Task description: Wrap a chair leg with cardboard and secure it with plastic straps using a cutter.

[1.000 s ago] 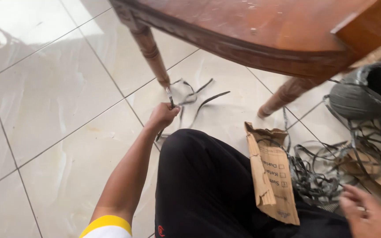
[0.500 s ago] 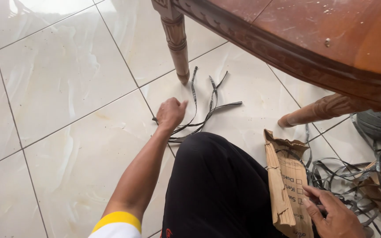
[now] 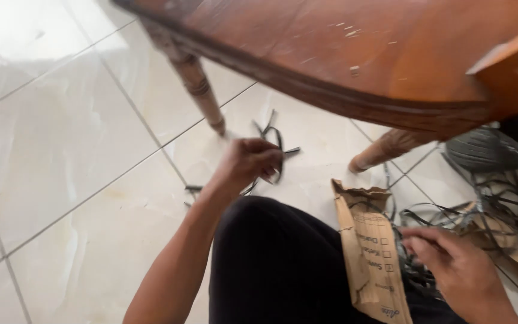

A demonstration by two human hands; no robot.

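Grey plastic strapping strips (image 3: 274, 141): bunched in the left hand (image 3: 248, 162), grip closed around them, loose ends fanning toward 12 o'clock over the white tiled floor (image 3: 61, 138). Right hand (image 3: 451, 264): fingers curled in a tangled heap of strapping (image 3: 445, 222), grip state unclear, at 3 o'clock of a torn brown paper bag (image 3: 370, 252). Wooden tabletop (image 3: 355, 48) overhead at 12 o'clock.
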